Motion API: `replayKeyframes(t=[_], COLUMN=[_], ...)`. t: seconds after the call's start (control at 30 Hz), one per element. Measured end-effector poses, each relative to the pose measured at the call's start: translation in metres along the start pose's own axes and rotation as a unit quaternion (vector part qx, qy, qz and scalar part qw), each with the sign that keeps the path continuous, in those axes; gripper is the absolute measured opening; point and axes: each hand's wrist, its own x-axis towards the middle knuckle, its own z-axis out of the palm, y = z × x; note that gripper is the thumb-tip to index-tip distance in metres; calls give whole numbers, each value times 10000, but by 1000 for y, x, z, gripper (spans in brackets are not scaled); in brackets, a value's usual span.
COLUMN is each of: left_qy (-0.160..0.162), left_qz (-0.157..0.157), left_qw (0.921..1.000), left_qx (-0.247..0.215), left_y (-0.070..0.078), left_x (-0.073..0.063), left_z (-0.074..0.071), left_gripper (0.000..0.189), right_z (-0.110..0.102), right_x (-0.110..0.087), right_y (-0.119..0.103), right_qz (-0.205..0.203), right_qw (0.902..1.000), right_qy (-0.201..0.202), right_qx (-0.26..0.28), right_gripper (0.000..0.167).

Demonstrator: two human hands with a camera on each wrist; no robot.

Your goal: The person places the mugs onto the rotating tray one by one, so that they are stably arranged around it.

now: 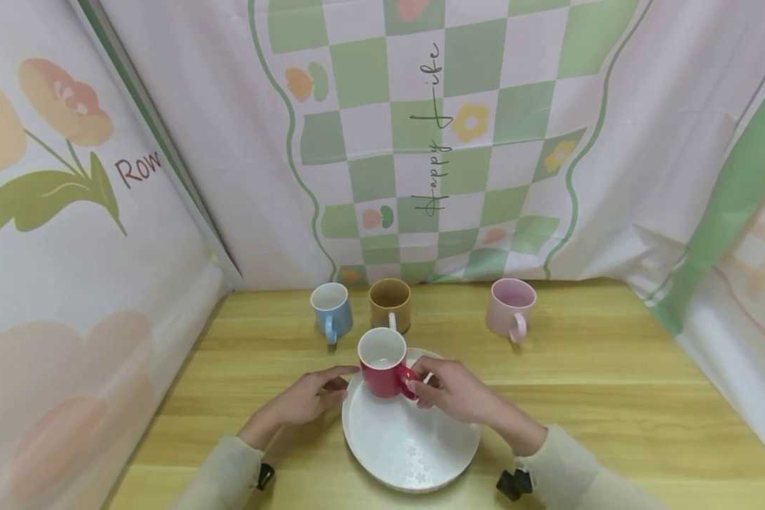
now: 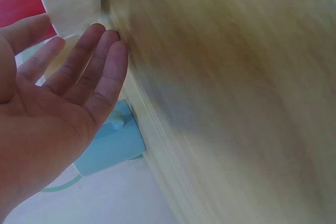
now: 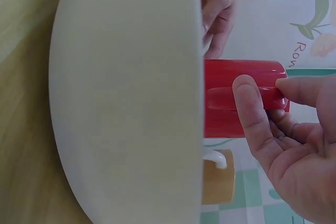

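Observation:
A red mug with a white inside stands upright at the back left of a round white plate. My right hand pinches the mug's handle between thumb and fingers; the right wrist view shows the red handle in that grip. At the plate's left rim, my left hand has its fingertips close to the plate and the red mug. Its fingers are loosely bent with the palm facing the plate, and nothing is held in them.
Behind the plate stand a light blue mug and a brown mug with a white handle. A pink mug stands farther right. The wooden table ends at a patterned cloth behind and at the sides.

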Motion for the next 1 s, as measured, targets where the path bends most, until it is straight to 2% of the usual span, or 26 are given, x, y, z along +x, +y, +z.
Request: replayKeyframes(t=[0.67, 1.0], left_qy=[1, 12], left_qz=[39, -45], left_qw=[10000, 10000], left_qx=[36, 86], left_y=[-3, 0], left_x=[1, 1], left_z=[0, 0], left_gripper=[45, 45], right_z=[14, 15], right_x=[3, 3], right_y=[11, 15], right_qz=[-274, -224], right_qw=[9994, 9993], right_qy=[-144, -262], right_qx=[122, 109], right_gripper=[6, 4])
